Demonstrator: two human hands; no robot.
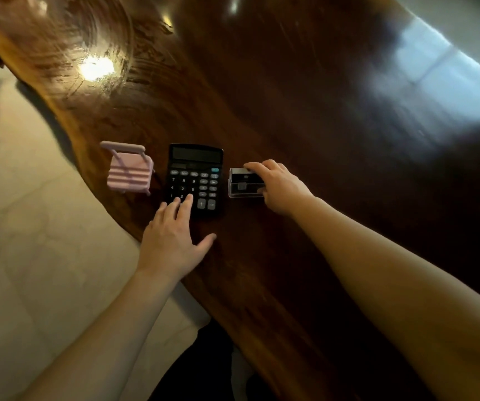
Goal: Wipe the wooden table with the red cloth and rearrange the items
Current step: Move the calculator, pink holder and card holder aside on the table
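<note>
dark wooden counter (pixel 291 96) filling the view toward 1 o'clock, left hand (pixel 172 238) spread flat with fingertips on black calculator (pixel 194 179) at centre, right hand (pixel 279 186) curled around small clear box (pixel 243 183) at its 3 o'clock, pink suitcase-shaped stand (pixel 129 172) at its 9 o'clock, red cloth unseen

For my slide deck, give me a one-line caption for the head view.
Left hand rests on calculator, right hand grips a small box, pink stand alongside.
</note>
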